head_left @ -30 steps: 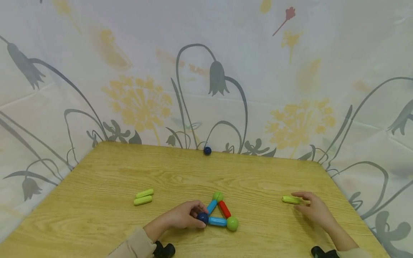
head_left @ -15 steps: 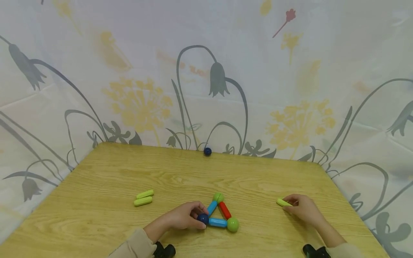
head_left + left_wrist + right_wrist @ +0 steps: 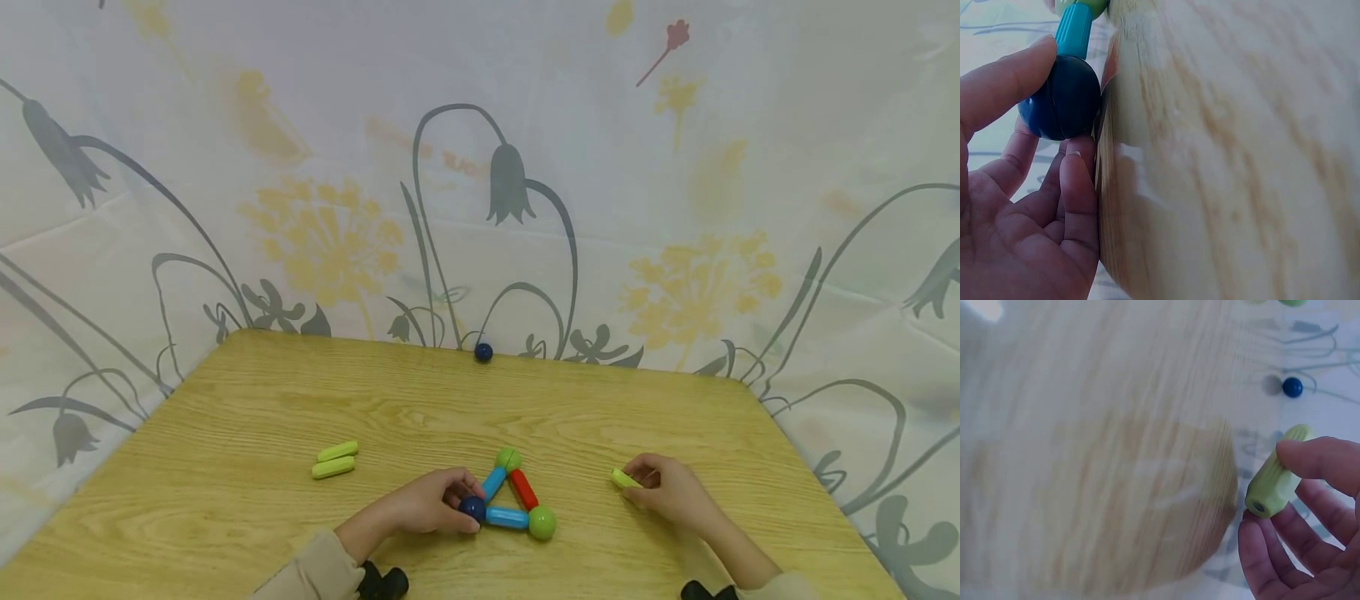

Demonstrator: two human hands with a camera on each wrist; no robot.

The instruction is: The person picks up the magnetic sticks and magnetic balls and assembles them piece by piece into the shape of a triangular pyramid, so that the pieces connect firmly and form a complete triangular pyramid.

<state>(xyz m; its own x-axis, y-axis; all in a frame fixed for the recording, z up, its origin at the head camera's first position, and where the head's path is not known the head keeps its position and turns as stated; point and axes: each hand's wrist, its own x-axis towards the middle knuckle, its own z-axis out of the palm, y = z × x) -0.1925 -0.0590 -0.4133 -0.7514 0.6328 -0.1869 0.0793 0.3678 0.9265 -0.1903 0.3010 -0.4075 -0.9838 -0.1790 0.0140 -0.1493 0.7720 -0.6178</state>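
A flat triangle of magnetic rods and balls lies at the table's near middle: two blue rods (image 3: 507, 517), a red rod (image 3: 524, 489), two green balls (image 3: 542, 522) and a dark blue ball (image 3: 472, 509). My left hand (image 3: 429, 502) grips that dark blue ball between thumb and fingers at the triangle's left corner; the left wrist view shows the ball (image 3: 1063, 100) joined to a blue rod (image 3: 1075, 31). To the right of the triangle, my right hand (image 3: 667, 492) pinches a yellow-green rod (image 3: 625, 479). Its metal-tipped end shows in the right wrist view on the rod (image 3: 1277, 475).
Two more yellow-green rods (image 3: 333, 467) lie side by side on the left of the wooden table (image 3: 405, 392). Another dark blue ball (image 3: 483, 352) sits at the far edge, by a patterned curtain (image 3: 345, 125).
My right hand has taken hold of the yellow-green rod and carried it left toward the triangle. The left hand stays on the dark blue ball.
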